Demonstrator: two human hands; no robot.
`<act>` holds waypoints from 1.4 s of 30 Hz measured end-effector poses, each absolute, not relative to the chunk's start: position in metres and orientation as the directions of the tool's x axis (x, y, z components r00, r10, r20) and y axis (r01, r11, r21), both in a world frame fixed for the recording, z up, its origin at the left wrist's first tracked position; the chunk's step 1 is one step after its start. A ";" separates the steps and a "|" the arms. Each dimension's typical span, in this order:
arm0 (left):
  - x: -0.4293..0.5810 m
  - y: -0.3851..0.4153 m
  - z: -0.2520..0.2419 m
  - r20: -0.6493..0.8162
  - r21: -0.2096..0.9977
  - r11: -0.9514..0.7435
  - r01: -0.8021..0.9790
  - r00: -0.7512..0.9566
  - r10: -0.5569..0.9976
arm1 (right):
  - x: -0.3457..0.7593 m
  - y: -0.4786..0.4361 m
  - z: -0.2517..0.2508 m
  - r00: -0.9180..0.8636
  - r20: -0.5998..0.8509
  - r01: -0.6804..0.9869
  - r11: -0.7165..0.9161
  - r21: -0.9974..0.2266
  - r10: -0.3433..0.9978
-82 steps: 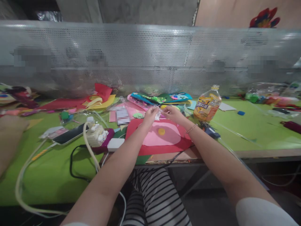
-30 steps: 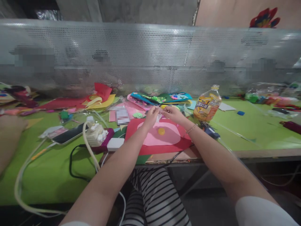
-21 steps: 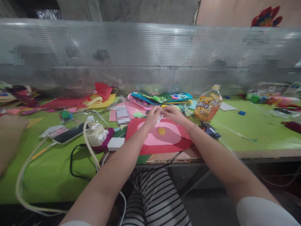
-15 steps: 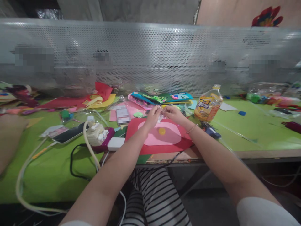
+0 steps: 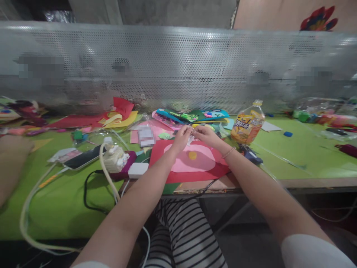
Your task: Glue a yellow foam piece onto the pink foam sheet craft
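My left hand [image 5: 182, 137] and my right hand [image 5: 206, 134] meet fingertip to fingertip over the far edge of a red sheet [image 5: 160, 158]. Both are closed in a pinch on something small; a bit of clear, whitish plastic [image 5: 190, 140] shows just below the fingers, its kind too small to make out. Under my wrists, a pink rounded paper shape [image 5: 205, 160] lies on the red sheet. A yellow round piece [image 5: 192, 155] sits near the middle of the pink shape.
Right of my hands stands a drink bottle [image 5: 248, 123], with a dark blue tool [image 5: 251, 154] before it. At left are a power strip [image 5: 121, 167], cables and a phone [image 5: 85, 158]. Another person's arm [image 5: 12, 160] rests at far left. A perforated metal screen [image 5: 178, 67] closes the back.
My hands keep nearly the same pinched pose at the same place. The whole view has shifted only very slightly.
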State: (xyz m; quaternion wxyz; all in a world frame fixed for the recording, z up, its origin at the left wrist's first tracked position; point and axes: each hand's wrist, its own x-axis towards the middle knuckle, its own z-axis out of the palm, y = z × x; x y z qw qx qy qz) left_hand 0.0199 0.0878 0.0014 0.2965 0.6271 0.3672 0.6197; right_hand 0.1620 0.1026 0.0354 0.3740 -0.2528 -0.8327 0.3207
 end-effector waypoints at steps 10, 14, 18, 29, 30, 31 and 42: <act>0.019 0.087 0.002 0.598 0.795 -0.588 0.151 -0.035 0.801 | 0.162 0.106 0.033 -0.595 0.455 0.186 0.664 -0.724 0.663; 0.019 0.085 0.004 0.609 0.783 -0.593 0.186 -0.037 0.792 | 0.161 0.106 0.032 -0.584 0.458 0.198 0.665 -0.720 0.670; 0.020 0.084 0.005 0.587 0.803 -0.574 0.161 -0.041 0.809 | 0.160 0.108 0.030 -0.580 0.473 0.188 0.674 -0.714 0.663; 0.020 0.086 0.003 0.553 0.826 -0.542 0.155 -0.036 0.833 | 0.159 0.104 0.034 -0.613 0.475 0.188 0.700 -0.689 0.631; 0.020 0.086 0.003 0.546 0.830 -0.535 0.157 -0.030 0.837 | 0.160 0.103 0.035 -0.615 0.475 0.202 0.708 -0.677 0.630; 0.021 0.086 0.003 0.538 0.836 -0.528 0.151 -0.028 0.843 | 0.160 0.103 0.036 -0.613 0.476 0.217 0.714 -0.666 0.631; 0.020 0.089 0.000 0.536 0.839 -0.528 0.132 -0.036 0.843 | 0.161 0.105 0.035 -0.630 0.491 0.181 0.729 -0.661 0.601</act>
